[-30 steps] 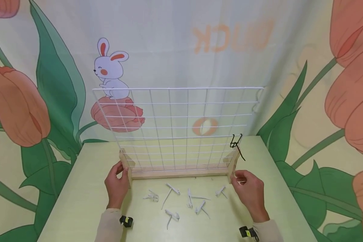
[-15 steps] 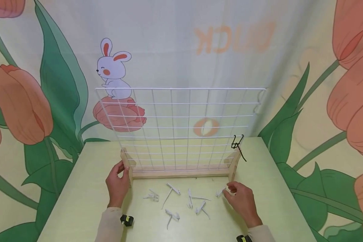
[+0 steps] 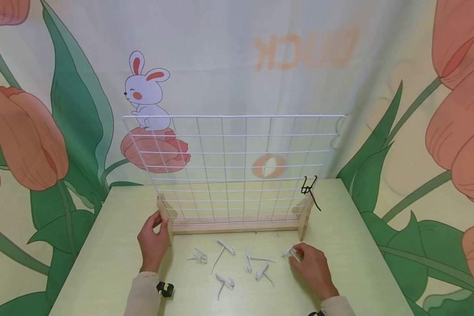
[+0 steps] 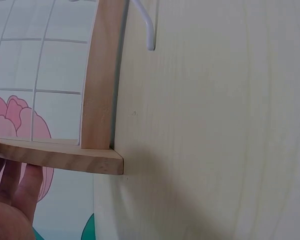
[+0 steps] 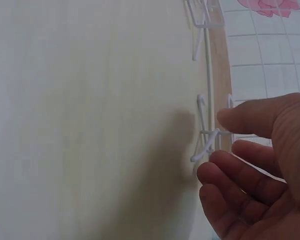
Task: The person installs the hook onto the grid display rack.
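A white wire grid (image 3: 233,179) stands upright in a wooden base (image 3: 237,228). My left hand (image 3: 154,241) holds the base's left side board (image 4: 65,156), thumb on one face and fingers on the other. On the right, my right hand (image 3: 314,270) reaches down to a small white wire hook (image 3: 286,252) lying on the table. In the right wrist view, the thumb and curved fingers are spread apart around part of that hook, with a gap between them. A black wire hook (image 3: 307,189) hangs at the grid's lower right.
Several more white hooks lie on the table before the base, among them one at the left (image 3: 199,256) and one nearer the front (image 3: 224,280). The pale table (image 3: 102,254) backs onto a curtain (image 3: 221,57) printed with tulips and a rabbit.
My right hand has let go of the base's right side board and moved left and toward me, down to the nearest white hook. My left hand keeps its hold on the base.
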The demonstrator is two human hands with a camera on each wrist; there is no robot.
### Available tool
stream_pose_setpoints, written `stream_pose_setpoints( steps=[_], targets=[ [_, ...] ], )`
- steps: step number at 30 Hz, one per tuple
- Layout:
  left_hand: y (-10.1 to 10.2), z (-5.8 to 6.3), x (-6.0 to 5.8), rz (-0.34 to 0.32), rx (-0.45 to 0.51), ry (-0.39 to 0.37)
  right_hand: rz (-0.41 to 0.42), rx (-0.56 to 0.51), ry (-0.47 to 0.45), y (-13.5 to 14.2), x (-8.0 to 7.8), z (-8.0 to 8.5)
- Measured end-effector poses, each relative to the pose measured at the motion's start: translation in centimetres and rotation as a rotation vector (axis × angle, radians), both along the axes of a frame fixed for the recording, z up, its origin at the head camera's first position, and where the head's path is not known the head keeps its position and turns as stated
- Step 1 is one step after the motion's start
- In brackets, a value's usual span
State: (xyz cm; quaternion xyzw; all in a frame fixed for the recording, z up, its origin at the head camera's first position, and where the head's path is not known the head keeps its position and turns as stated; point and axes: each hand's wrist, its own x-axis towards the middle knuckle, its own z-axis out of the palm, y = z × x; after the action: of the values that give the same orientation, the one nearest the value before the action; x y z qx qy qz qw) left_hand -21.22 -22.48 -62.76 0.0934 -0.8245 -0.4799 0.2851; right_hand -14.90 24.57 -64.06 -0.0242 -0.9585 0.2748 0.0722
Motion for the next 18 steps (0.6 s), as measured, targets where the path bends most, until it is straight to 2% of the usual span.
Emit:
stream_pose_setpoints(
  steps=[10,18],
  targets=[
    [0.1,-0.2,0.0,0.004,-0.010,0.003,-0.039,-0.038,-0.023,-0.4,0.1,-1.0],
    [0.2,-0.1,0.0,0.019,-0.013,-0.011,-0.057,-0.017,-0.006,-0.8,-0.1,-1.6]
  ],
)
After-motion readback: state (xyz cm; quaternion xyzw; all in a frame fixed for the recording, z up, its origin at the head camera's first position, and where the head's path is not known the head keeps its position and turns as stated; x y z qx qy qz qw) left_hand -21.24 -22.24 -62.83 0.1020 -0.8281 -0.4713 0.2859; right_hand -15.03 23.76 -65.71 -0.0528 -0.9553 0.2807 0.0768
